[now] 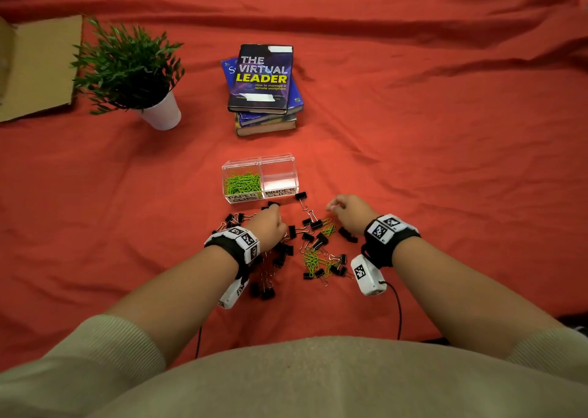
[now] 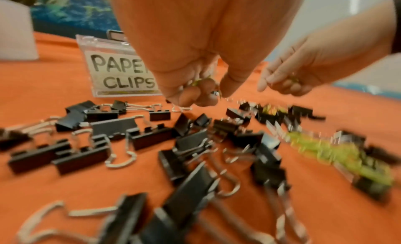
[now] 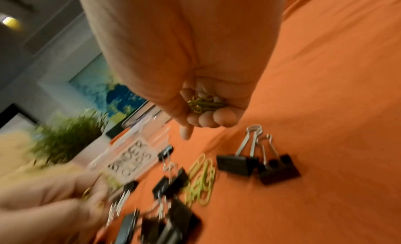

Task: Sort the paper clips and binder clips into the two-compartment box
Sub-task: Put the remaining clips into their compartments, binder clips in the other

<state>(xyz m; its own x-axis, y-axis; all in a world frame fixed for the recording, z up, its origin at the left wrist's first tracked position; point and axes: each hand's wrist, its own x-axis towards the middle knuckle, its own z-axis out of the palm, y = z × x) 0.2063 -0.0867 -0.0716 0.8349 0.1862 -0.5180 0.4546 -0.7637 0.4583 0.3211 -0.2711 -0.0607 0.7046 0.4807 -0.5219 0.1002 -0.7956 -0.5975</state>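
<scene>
- Far to my left a flat piece of cardboard lies on the red cloth, and just beside it stands a green plant in a white pot.
- Further along, straight ahead of me, a stack of books sits beyond the clear two-compartment box.
- The box's left compartment, labelled PAPER CLIPS, holds a heap of green paper clips; the right one, labelled BINDER CLIPS, shows nothing inside that I can make out.
- My left hand hovers near the front of the box, over the left part of the scatter. Its fingers are curled in on a few green clips, of which the wrist view shows only a glimpse.
- Under and around that hand black binder clips lie loose on the cloth, some on their sides with the wire handles out.
- Between my hands the pile carries on, with more loose green paper clips tangled among the black ones.
- My right hand is raised above the right edge of the pile, apart from the box. Its fingers are curled round a small bunch of green paper clips held in the palm.
- Two binder clips lie side by side on the cloth just by that hand.
</scene>
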